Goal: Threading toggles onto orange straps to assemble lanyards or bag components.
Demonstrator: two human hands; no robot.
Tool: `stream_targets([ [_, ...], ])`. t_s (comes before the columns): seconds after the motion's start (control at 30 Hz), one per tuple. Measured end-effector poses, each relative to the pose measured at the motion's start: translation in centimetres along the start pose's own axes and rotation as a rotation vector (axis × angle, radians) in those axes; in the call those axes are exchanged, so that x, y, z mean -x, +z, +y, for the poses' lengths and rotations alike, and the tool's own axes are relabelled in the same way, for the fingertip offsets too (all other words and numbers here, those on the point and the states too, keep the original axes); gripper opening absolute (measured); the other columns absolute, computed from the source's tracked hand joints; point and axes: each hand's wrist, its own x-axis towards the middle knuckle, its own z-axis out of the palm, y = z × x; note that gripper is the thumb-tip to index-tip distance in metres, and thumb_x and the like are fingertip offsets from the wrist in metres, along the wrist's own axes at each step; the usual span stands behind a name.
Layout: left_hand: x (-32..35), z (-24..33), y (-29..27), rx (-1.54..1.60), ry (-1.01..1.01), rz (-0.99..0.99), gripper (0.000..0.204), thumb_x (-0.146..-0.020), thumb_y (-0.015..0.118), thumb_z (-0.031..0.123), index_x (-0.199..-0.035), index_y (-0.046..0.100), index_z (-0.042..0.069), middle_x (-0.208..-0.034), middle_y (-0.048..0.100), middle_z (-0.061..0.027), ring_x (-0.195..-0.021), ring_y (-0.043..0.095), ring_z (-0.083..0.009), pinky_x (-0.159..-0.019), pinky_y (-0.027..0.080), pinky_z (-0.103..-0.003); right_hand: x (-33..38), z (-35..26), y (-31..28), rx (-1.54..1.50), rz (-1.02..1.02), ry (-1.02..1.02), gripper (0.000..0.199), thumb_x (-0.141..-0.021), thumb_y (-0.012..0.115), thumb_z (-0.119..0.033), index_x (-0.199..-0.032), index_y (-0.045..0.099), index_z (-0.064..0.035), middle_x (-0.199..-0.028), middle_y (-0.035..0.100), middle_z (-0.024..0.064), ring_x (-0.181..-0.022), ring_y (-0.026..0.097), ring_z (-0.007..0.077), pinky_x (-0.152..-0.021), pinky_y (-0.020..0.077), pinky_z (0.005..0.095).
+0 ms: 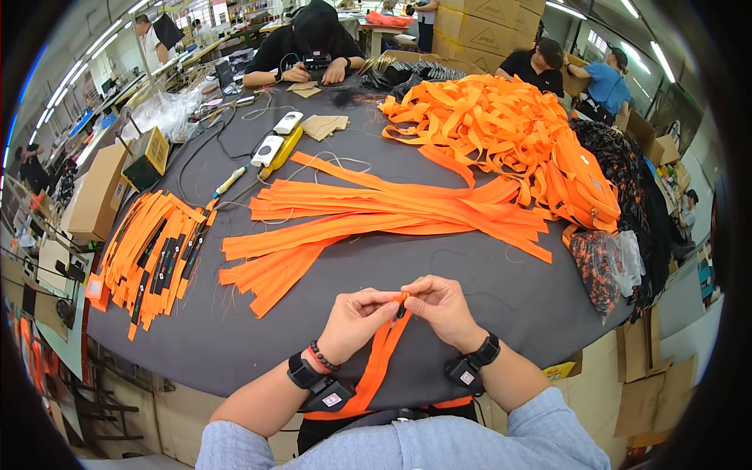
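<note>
Over the near edge of the table, both my hands meet at the end of an orange zipper tape (377, 362). My left hand (356, 321) pinches it from the left side. Opposite, the thumb and fingers of my right hand (444, 307) close on a small black and orange zipper slider (402, 305) at the same end; the fingertips partly hide it. From there the tape hangs down toward my lap in two strands. Farther in, a sheaf of loose orange zipper tapes (376, 205) lies across the table.
Orange strips with black ends (160, 258) lie at left, near a yellow-sided box (146, 159) and a soldering-type pen (230, 182). A tangled orange heap (478, 117) fills the far right, above a plastic bag of small black-and-orange pieces (599, 266). A person (313, 47) works across the table.
</note>
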Motion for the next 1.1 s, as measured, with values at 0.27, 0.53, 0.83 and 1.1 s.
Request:
stream_targets([
  [0.27,-0.03,0.07,0.28,-0.304,0.109,0.092,0.016,-0.087,0.064,0.004,-0.100,0.069,-0.005,-0.088,0.063,-0.0055,-0.073,0.062,-0.0084,-0.064,0.050,-0.020,0.05,-0.29,0.06,0.252,-0.016,-0.133,0.018,-0.083,0.064,0.009,-0.101,0.065,0.0041,-0.094,0.062,0.0083,-0.087,0.063,0.0142,-0.078,0.0530,0.0251],
  [0.53,0.02,0.37,0.10,-0.406,0.096,0.103,0.015,-0.086,0.066,0.004,-0.099,0.070,-0.003,-0.089,0.063,-0.0054,-0.075,0.062,-0.0075,-0.065,0.051,-0.019,0.08,-0.32,0.14,0.283,-0.036,-0.145,0.018,-0.084,0.063,0.009,-0.100,0.066,0.0030,-0.095,0.061,0.0081,-0.086,0.063,0.0142,-0.077,0.0534,0.0248],
  [0.83,0.02,0.39,0.35,-0.415,0.080,0.126,0.015,-0.085,0.066,0.005,-0.096,0.070,-0.004,-0.090,0.066,-0.0079,-0.076,0.066,-0.0102,-0.067,0.052,-0.021,0.17,-0.20,0.17,0.315,-0.017,-0.164,0.017,-0.084,0.063,0.009,-0.099,0.066,0.0022,-0.094,0.061,0.0071,-0.086,0.063,0.0139,-0.078,0.0538,0.0250],
  [1.1,-0.03,0.05,-0.10,-0.279,0.055,0.087,0.017,-0.087,0.066,0.005,-0.100,0.068,-0.006,-0.090,0.066,-0.0070,-0.082,0.066,-0.0111,-0.073,0.053,-0.021,0.17,-0.16,0.47,0.322,-0.041,-0.156,0.015,-0.085,0.064,0.007,-0.099,0.066,0.0034,-0.094,0.061,0.0070,-0.088,0.063,0.0140,-0.078,0.0540,0.0252],
])
